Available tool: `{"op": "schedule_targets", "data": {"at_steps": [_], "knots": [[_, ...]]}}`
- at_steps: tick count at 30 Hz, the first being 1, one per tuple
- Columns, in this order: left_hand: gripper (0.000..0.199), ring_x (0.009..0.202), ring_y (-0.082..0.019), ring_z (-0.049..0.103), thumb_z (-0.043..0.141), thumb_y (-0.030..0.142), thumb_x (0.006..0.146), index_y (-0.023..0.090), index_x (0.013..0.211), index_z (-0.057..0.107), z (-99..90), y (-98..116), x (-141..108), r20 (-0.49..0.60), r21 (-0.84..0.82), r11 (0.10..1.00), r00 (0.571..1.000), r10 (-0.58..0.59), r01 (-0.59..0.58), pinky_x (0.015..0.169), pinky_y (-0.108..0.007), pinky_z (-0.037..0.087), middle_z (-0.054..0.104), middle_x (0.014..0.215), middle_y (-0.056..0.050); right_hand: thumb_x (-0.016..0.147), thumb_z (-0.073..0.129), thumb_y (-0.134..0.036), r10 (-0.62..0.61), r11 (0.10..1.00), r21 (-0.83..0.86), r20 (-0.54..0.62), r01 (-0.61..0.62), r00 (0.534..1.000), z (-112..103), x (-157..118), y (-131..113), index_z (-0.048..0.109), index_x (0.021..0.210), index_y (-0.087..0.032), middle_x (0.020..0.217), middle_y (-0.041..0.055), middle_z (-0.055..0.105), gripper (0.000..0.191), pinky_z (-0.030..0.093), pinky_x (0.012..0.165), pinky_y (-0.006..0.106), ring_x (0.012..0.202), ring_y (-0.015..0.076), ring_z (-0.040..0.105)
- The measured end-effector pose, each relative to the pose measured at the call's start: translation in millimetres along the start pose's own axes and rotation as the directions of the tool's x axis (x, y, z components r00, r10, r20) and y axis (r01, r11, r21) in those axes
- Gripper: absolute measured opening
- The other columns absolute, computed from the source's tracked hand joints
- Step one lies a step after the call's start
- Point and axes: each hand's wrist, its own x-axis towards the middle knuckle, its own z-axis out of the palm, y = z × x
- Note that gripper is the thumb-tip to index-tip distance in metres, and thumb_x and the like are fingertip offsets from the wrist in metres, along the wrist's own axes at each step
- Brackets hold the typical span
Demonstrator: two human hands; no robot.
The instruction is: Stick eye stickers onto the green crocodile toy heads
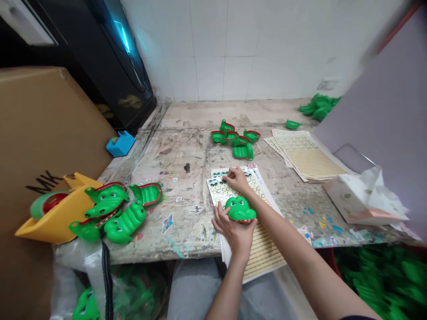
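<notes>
While the left hand (231, 233) cupped a green plastic crocodile head (240, 210) from beneath, its fingers (218, 218) spread around the underside, the right hand (239, 181) reached onto a sheet of round stickers (233, 189), with the fingertips (227, 178) bunched together against the paper; whether they pinched a sticker was too small to tell. The crocodile head sat in the left palm just above the near edge of the sheet, clear of the stained worktop (180, 151). It looked light, hollow and stiff, though its glossy shell might prove a little slippery, so the broad body seemed a safer place to take hold than the thin red mouth edge. Its eyes faced upward and its snout tipped toward the person, which foreshortened the long axis and made its exact line hard to judge. Farther along the worktop lay a cluster of green crocodile parts (231, 138) and a stack of striped sheets (308, 155), while larger green crocodiles (113, 213) rested beside a yellow plastic scoop (56, 218).
</notes>
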Motion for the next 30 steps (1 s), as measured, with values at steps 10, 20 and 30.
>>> {"op": "schedule_targets", "data": {"at_steps": [10, 20, 30], "knots": [[0.068, 0.136, -0.031, 0.030, 0.075, 0.036, 0.055, 0.020, 0.109, 0.038, 0.3, -0.3, 1.1, 0.001, 0.003, 1.000, 1.000, -0.003, 0.003, 0.110, -0.056, 0.022, 0.044, 0.137, -0.016, 0.071, 0.063, -0.034, 0.002, 0.996, -0.093, 0.123, 0.009, 0.992, -4.0, 0.8, -7.8, 0.047, 0.064, -0.022, 0.060, 0.0009, 0.057, 0.021, 0.039, 0.076, 0.032, 0.080, 0.0202, 0.048], [0.069, 0.136, -0.030, 0.030, 0.075, 0.041, 0.055, 0.019, 0.109, 0.040, -1.4, 4.7, 4.4, 0.051, -0.005, 0.999, 0.997, -0.052, 0.053, 0.111, -0.055, 0.018, 0.044, 0.137, -0.017, 0.058, 0.069, -0.057, 0.231, 0.842, 0.463, 0.154, -0.277, 0.961, -33.7, -7.3, -36.6, 0.042, 0.057, -0.020, 0.058, -0.0024, 0.052, 0.046, 0.036, 0.060, 0.026, 0.060, 0.0121, 0.048], [0.066, 0.134, -0.031, 0.033, 0.073, 0.040, 0.056, 0.018, 0.109, 0.041, -2.4, 2.9, 3.6, 0.036, -0.020, 1.000, 0.999, -0.017, 0.018, 0.110, -0.056, 0.020, 0.047, 0.134, -0.018, 0.065, 0.065, -0.041, 0.274, 0.962, -0.012, 0.069, -0.273, 0.959, -27.3, -14.3, -35.9, 0.055, 0.071, -0.018, 0.053, -0.0040, 0.050, 0.025, 0.031, 0.054, 0.024, 0.054, 0.0121, 0.045]]}}
